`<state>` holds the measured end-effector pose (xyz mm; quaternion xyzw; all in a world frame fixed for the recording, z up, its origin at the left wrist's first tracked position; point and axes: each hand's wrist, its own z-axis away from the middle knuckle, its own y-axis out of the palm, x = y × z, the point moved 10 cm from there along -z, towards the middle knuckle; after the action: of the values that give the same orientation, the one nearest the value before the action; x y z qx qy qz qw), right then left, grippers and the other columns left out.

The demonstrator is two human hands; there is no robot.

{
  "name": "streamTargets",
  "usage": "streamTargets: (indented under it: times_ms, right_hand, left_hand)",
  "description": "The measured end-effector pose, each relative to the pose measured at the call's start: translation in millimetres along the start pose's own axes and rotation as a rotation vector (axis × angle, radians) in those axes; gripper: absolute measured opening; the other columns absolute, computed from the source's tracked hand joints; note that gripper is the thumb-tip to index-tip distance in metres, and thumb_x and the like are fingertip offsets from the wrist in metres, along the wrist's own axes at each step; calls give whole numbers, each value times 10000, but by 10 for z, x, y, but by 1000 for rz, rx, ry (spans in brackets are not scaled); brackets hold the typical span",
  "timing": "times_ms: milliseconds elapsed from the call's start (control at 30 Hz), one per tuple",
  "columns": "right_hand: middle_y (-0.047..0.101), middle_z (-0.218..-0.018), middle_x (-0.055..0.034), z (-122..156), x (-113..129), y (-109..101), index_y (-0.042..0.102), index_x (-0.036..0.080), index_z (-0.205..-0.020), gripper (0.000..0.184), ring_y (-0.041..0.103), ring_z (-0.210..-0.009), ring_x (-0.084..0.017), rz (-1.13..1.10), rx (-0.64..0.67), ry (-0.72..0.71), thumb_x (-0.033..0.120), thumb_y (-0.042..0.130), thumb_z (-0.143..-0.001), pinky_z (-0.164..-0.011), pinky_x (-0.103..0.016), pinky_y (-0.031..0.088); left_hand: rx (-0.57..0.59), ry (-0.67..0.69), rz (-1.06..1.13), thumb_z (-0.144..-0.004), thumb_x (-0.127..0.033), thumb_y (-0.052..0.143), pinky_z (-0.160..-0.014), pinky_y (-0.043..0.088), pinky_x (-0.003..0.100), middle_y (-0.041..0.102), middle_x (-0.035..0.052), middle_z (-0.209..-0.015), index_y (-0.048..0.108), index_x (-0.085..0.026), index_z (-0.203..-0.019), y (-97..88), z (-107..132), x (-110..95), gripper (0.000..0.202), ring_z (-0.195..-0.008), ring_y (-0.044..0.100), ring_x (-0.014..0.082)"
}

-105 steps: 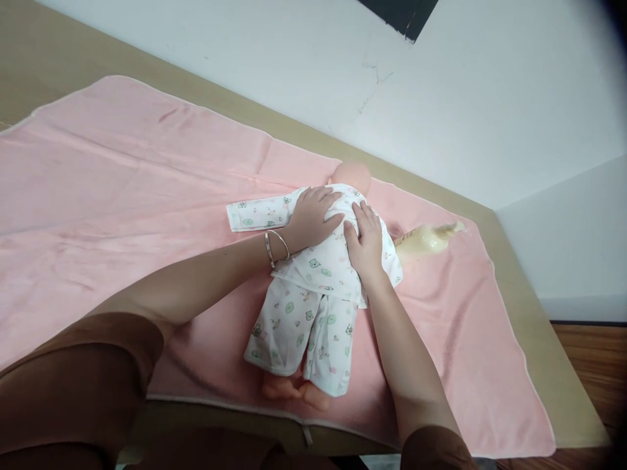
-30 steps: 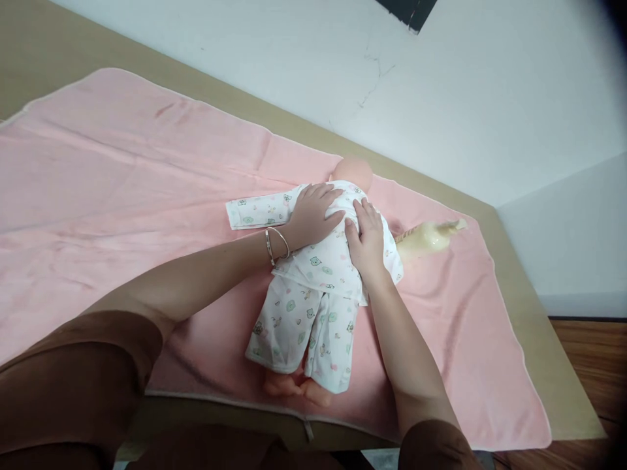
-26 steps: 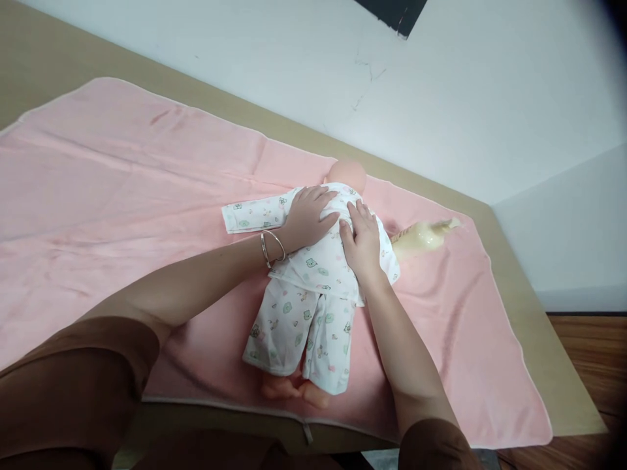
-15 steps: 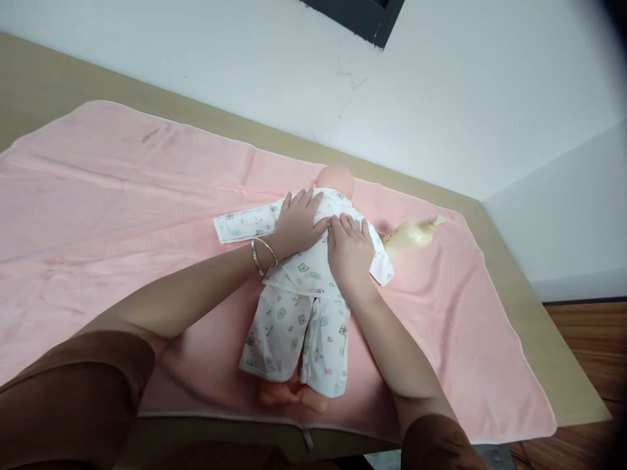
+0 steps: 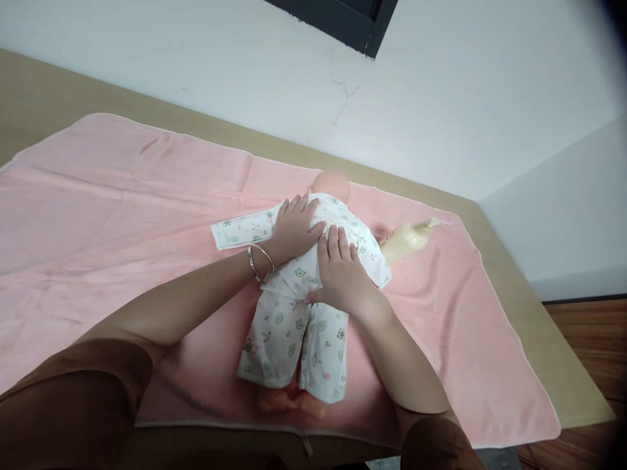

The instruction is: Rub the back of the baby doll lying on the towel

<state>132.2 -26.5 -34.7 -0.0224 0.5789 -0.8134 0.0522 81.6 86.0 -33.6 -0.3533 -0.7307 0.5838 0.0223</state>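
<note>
A baby doll [image 5: 333, 185] lies face down on a pink towel [image 5: 122, 196], dressed in a white printed top [image 5: 362, 245] and matching trousers [image 5: 294, 339]. My left hand [image 5: 292, 225], with two bangles on its wrist, rests flat on the doll's upper back by the left sleeve [image 5: 240, 228]. Flat on the doll's lower back lies my right hand [image 5: 340, 271], fingers together, pressing the top's cloth. The doll's bare right arm [image 5: 406, 236] sticks out to the right. Its feet [image 5: 289, 405] show below the trouser legs.
The towel covers most of a tan table [image 5: 529, 307] set against a white wall [image 5: 441, 85]. A dark frame [image 5: 343, 19] hangs on the wall at the top. Wooden floor [image 5: 588, 333] shows beyond the table's right edge.
My right hand has slid from the doll's right shoulder down to its lower back. My left hand stays on the upper back. The view has tilted slightly.
</note>
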Motion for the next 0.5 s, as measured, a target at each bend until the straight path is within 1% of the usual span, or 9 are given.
streamTargets:
  times_ms: [100, 167, 300, 400, 500]
  right_hand:
    - [-72, -1687, -301, -16, 51, -10, 58, -40, -1612, 1306, -69, -1585, -477, 27, -90, -6, 493, 872, -740, -1276, -665, 163]
    - [-34, -1687, -312, -19, 63, -19, 94, -42, -1611, 1283, -32, -1586, -486, 26, -136, -11, 484, 875, -740, -1269, -675, 179]
    - [-7, -1691, -304, -31, 46, -11, 130, -31, -1612, 1292, -10, -1589, -483, 10, -160, -12, 486, 895, -708, -1262, -692, 185]
    - [-12, -1688, -308, -41, 44, -11, 131, -33, -1611, 1326, -11, -1586, -490, 3, -185, -18, 475, 920, -674, -1263, -693, 184]
    - [-5, -1686, -307, -47, 49, 2, 145, -24, -1613, 1333, 0, -1584, -495, 9, -199, -21, 491, 924, -662, -1259, -695, 193]
  left_hand:
    - [-14, 17, 4, -990, -346, 498, -1265, 216, 533, 417, 200, -1595, 464, -75, -1509, 5, -1, 2, 587, -1510, 341, 371]
    - [-24, 28, 14, -986, -349, 495, -1260, 220, 538, 417, 205, -1594, 471, -73, -1501, 15, -3, 13, 584, -1507, 344, 375]
    - [-50, 45, 41, -986, -376, 472, -1244, 242, 551, 432, 200, -1585, 476, -90, -1490, 32, -9, 42, 580, -1499, 359, 370]
    - [-62, 53, 47, -986, -396, 460, -1237, 252, 554, 444, 189, -1580, 482, -109, -1481, 39, -13, 60, 573, -1493, 370, 364]
    - [-61, 58, 43, -987, -394, 453, -1236, 251, 549, 446, 195, -1576, 481, -102, -1481, 43, -13, 64, 575, -1491, 368, 365]
